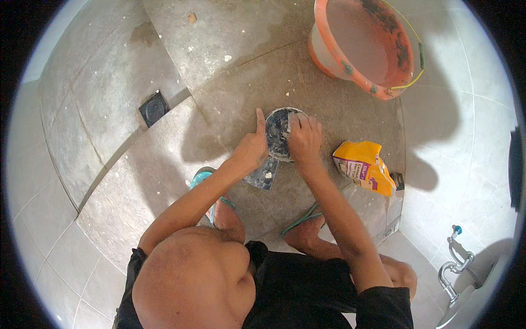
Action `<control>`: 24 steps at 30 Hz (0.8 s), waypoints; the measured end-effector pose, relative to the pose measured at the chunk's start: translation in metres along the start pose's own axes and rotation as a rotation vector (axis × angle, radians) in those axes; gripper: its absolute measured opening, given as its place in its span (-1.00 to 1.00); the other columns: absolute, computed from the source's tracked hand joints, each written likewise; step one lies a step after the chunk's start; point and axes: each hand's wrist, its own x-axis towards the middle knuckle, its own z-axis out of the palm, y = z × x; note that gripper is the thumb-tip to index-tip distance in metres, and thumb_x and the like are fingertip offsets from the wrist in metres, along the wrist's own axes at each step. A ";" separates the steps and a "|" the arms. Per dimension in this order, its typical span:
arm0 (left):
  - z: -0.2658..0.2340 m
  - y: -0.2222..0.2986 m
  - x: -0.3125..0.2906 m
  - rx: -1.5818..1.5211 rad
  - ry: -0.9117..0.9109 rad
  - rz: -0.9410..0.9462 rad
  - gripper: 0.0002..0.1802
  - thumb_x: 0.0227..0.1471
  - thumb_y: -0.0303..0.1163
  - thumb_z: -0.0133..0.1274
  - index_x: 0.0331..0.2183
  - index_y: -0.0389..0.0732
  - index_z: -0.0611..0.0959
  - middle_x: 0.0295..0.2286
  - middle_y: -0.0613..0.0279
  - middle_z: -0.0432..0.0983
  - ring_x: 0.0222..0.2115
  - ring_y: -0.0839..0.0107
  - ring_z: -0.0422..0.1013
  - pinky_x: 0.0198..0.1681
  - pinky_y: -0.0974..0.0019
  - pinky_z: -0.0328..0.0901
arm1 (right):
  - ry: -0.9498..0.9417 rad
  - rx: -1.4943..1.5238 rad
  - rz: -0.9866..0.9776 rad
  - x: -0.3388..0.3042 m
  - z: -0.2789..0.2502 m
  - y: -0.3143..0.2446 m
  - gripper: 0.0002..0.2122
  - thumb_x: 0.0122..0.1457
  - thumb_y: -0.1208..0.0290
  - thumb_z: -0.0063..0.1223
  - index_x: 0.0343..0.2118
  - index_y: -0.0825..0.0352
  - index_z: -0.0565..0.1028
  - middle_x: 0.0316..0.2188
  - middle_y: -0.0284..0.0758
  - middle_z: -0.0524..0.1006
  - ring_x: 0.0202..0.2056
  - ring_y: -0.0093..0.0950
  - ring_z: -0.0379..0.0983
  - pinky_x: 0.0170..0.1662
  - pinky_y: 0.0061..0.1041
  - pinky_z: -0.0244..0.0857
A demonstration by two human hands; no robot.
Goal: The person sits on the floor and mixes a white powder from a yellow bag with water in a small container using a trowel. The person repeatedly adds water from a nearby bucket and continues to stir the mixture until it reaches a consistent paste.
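A round dark bowl [278,143] with a pale, crusted rim rests on the tiled floor in front of my feet. My left hand [253,147] grips its left side, the index finger stretched along the rim. Over the bowl's right side is my right hand [307,137], its fingers bent and closed at the tips. A small whitish bit shows at those fingertips, too hidden to name. Partly under the near side of the bowl lies a flat dark square piece [264,176] with pale specks.
An orange bucket [350,74] of cloudy liquid, with a yellow handle, stands at far right. A yellow-orange packet [366,167] lies right of my hands. A black square piece [155,109] sits by a floor step at left. Chrome pipework [455,266] is at lower right.
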 end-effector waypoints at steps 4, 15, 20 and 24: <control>0.001 0.007 0.001 0.036 -0.005 -0.111 0.07 -0.14 -0.61 -0.01 0.20 -0.48 -0.37 -0.63 -0.33 0.44 -0.60 -0.18 0.43 -0.46 -0.06 0.32 | -0.032 0.009 0.043 -0.008 -0.003 -0.004 -0.77 0.00 0.47 -0.04 -0.25 0.31 0.52 -0.30 -0.29 0.49 -0.23 -0.28 0.40 -0.22 -0.27 0.20; 0.031 0.010 -0.015 -0.307 0.065 -0.187 0.07 -0.08 -0.59 -0.07 0.18 -0.41 -0.50 -0.54 -0.40 0.47 -0.50 -0.22 0.47 -0.38 -0.07 0.35 | -0.031 -0.050 0.156 -0.007 -0.005 -0.011 -0.75 0.00 0.47 -0.01 -0.21 0.34 0.50 -0.29 -0.21 0.44 -0.24 -0.24 0.41 -0.22 -0.24 0.23; 0.039 0.011 -0.020 -0.378 0.154 -0.093 0.07 -0.05 -0.59 -0.09 0.18 -0.35 -0.53 -0.57 -0.28 0.48 -0.52 -0.16 0.47 -0.38 -0.01 0.36 | -0.062 0.067 0.189 -0.006 -0.007 -0.010 -0.70 -0.03 0.51 0.01 -0.17 0.35 0.49 -0.25 -0.19 0.44 -0.23 -0.19 0.43 -0.25 -0.23 0.27; 0.038 0.010 -0.020 -0.363 0.075 -0.111 0.08 -0.05 -0.62 -0.09 0.19 -0.29 -0.54 -0.57 -0.22 0.49 -0.53 -0.11 0.48 -0.39 0.02 0.36 | -0.159 0.114 0.187 -0.005 -0.008 -0.008 -0.68 -0.06 0.54 0.00 -0.16 0.36 0.49 -0.24 -0.16 0.43 -0.24 -0.15 0.43 -0.24 -0.23 0.29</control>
